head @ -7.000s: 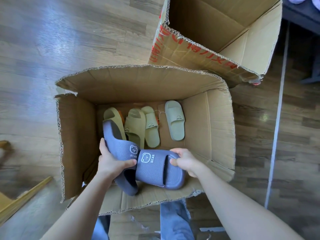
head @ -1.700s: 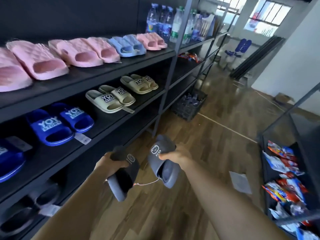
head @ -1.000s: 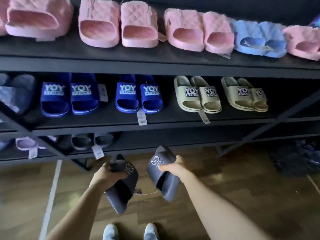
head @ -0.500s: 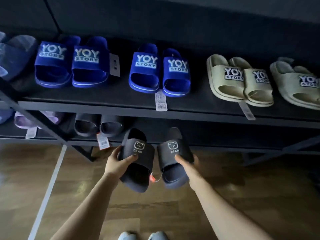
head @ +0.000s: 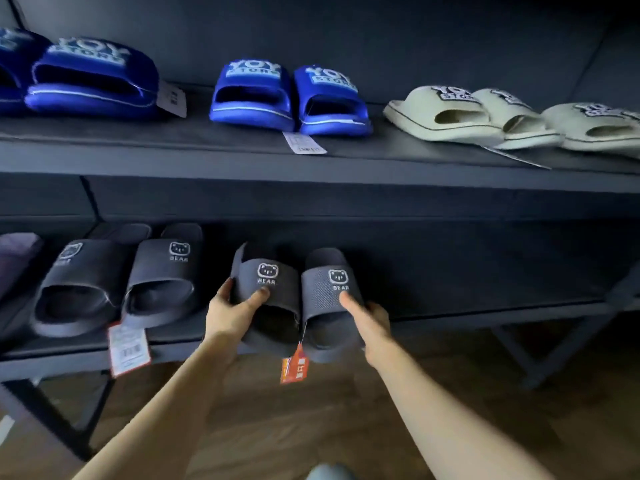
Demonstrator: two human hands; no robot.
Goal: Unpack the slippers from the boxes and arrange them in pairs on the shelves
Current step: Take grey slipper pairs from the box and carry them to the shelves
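Two dark grey slippers with a white bear logo are side by side at the front edge of the lower shelf (head: 485, 306), toes pointing at me. My left hand (head: 232, 311) grips the left grey slipper (head: 268, 282) by its strap, thumb on top. My right hand (head: 367, 315) holds the right grey slipper (head: 329, 289), thumb lying on the strap and fingers under its outer side. An orange tag (head: 294, 365) hangs between them over the shelf edge. Whether the soles rest fully on the shelf I cannot tell.
Another grey bear pair (head: 117, 282) with a red-edged tag (head: 129, 348) stands just left on the same shelf. The upper shelf (head: 242, 164) carries blue slipper pairs (head: 289, 97) and cream slipper pairs (head: 474, 114). Wooden floor (head: 311, 427) lies below.
I have come closer and lower to the rack. Both hands have carried the grey slippers forward from in front of the shelf onto the lower shelf's front edge.
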